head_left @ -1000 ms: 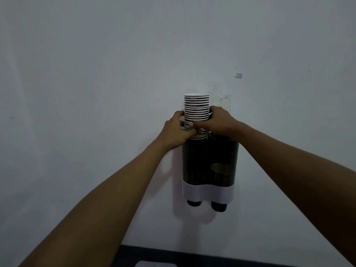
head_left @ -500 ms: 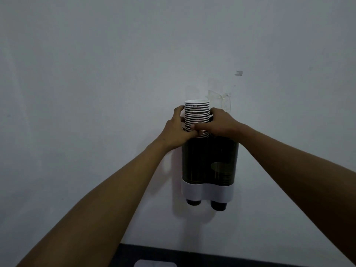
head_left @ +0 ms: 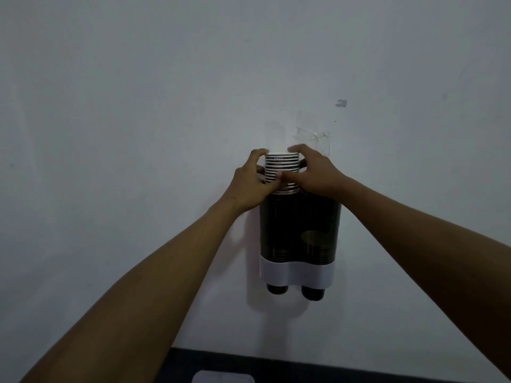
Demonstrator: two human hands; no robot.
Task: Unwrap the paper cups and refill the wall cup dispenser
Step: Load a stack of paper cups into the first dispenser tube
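Observation:
A dark two-tube cup dispenser (head_left: 300,230) with a white lower band hangs on the wall. A stack of paper cups (head_left: 282,164) with white rims pokes out of the top of its left tube. My left hand (head_left: 250,183) wraps the stack from the left, and my right hand (head_left: 315,172) grips it from the right, thumb across the front. A clear plastic wrapper (head_left: 318,139) sticks up behind my right hand. Dark cup bottoms show below both tubes.
The dispenser is mounted on a plain white wall (head_left: 138,106) with a small mark (head_left: 341,103) above right. A dark surface (head_left: 304,366) with a white object (head_left: 222,377) on it lies along the bottom edge.
The cup stack has sunk deeper into the left tube, with fewer rims showing above it. Both hands have stayed wrapped around the stack.

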